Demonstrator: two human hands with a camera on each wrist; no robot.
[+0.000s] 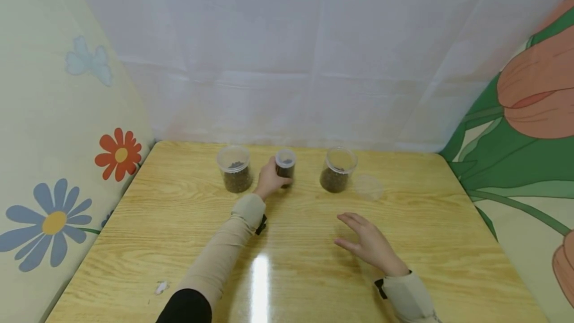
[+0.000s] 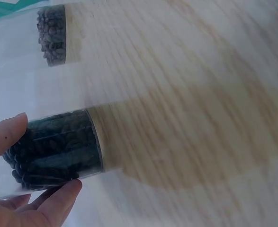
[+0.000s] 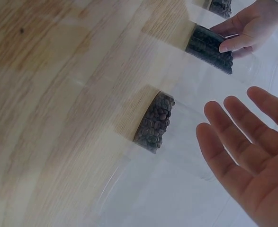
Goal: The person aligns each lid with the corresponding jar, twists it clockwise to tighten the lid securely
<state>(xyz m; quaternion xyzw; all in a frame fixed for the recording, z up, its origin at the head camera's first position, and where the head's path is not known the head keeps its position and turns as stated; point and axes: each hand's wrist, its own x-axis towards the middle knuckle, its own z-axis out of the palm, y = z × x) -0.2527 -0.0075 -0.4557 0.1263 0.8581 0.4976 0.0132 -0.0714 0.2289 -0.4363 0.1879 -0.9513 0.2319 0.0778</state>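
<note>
My left hand (image 1: 270, 179) grips a narrow clear jar (image 1: 285, 168) of dark beans, which stands near the table's back edge. In the left wrist view, thumb and fingers of the left hand (image 2: 34, 189) lie on either side of this jar (image 2: 63, 146). My right hand (image 1: 369, 245) hovers over the table in front of the right jar, fingers extended, holding nothing. The right wrist view shows the right hand (image 3: 252, 161) with its fingers spread beside a bean-filled jar (image 3: 154, 122).
Wider clear jars with dark beans stand to the left (image 1: 236, 176) and right (image 1: 336, 176) of the gripped one. A clear round lid (image 1: 368, 187) lies beside the right jar. A small white mark (image 1: 162, 287) is on the wooden table (image 1: 314, 273) at front left.
</note>
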